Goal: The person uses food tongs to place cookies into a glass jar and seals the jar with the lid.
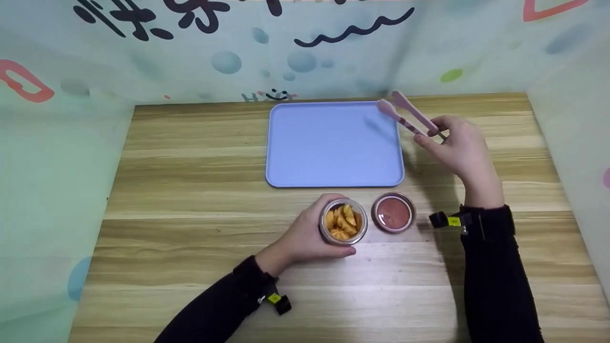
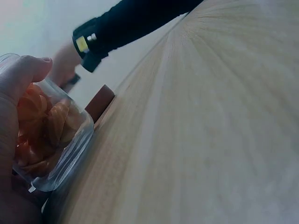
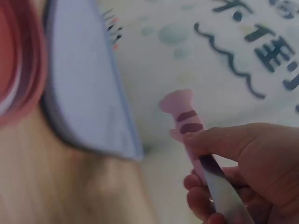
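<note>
My left hand grips a clear jar from its left side, thumb along the near side. Orange-yellow snack pieces fill the uncovered jar; the left wrist view shows ridged ones through its wall. Up at the right, my right hand holds pink tongs between thumb and fingers. Their two arms stand apart, tips above the tray's far right corner and holding nothing. Dark bands mark one tong arm in the right wrist view. A reddish-brown jar lid lies just right of the jar.
A pale blue rectangular tray lies flat beyond the jar and lid, with nothing on it. The wooden table meets a printed backdrop behind the tray. Pale panels rise at both sides.
</note>
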Action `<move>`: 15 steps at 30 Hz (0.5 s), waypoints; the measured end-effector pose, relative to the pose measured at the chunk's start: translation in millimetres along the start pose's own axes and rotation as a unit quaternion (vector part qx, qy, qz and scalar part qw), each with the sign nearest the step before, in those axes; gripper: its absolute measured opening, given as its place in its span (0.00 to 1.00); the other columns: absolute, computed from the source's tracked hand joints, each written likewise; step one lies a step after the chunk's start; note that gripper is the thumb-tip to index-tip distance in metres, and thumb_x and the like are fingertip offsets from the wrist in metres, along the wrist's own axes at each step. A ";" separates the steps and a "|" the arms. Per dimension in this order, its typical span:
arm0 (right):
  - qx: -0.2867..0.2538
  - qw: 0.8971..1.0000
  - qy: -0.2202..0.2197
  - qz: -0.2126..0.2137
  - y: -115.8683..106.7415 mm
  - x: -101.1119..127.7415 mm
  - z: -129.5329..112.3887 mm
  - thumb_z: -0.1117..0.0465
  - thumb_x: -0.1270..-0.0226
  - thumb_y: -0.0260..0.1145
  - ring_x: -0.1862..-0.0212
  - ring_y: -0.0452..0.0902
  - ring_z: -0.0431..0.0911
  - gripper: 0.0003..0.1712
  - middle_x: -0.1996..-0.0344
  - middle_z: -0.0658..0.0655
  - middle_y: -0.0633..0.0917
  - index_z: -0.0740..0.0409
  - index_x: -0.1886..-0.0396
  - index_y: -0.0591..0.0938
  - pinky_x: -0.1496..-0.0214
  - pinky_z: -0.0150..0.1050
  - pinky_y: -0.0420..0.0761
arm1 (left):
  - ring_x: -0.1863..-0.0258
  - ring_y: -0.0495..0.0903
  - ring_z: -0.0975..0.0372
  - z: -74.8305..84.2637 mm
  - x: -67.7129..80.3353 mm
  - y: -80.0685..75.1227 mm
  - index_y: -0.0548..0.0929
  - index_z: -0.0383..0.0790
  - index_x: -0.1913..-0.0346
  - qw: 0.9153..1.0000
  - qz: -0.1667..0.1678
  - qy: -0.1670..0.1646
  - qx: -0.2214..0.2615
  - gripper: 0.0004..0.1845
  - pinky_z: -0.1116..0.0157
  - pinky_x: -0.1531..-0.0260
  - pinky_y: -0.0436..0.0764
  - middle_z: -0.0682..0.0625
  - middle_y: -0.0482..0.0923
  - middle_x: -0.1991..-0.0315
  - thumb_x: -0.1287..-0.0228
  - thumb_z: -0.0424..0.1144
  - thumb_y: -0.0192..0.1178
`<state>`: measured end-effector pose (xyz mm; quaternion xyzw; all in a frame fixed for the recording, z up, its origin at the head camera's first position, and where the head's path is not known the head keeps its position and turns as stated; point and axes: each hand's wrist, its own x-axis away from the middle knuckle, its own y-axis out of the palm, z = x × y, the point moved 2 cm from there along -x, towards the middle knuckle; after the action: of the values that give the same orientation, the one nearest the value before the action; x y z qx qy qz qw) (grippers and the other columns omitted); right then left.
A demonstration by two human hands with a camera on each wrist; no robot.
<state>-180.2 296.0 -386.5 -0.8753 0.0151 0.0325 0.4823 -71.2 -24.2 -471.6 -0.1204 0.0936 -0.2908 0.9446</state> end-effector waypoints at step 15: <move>0.027 0.992 0.120 0.021 25.6 -4.5 45.4 0.40 0.41 0.63 0.56 0.72 0.60 0.34 0.58 0.67 0.77 0.68 0.54 0.77 0.57 0.57 0.71 | 0.44 0.74 0.70 -1.6 0.0 0.1 0.61 0.63 0.36 1.000 0.001 -0.001 -0.005 0.52 0.66 0.40 0.75 0.65 0.72 0.43 0.70 0.57 0.79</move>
<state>-188.1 320.7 -431.9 -0.8590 0.0923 -0.0633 0.4995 -71.5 -24.4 -473.2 -0.1256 0.0940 -0.2893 0.9443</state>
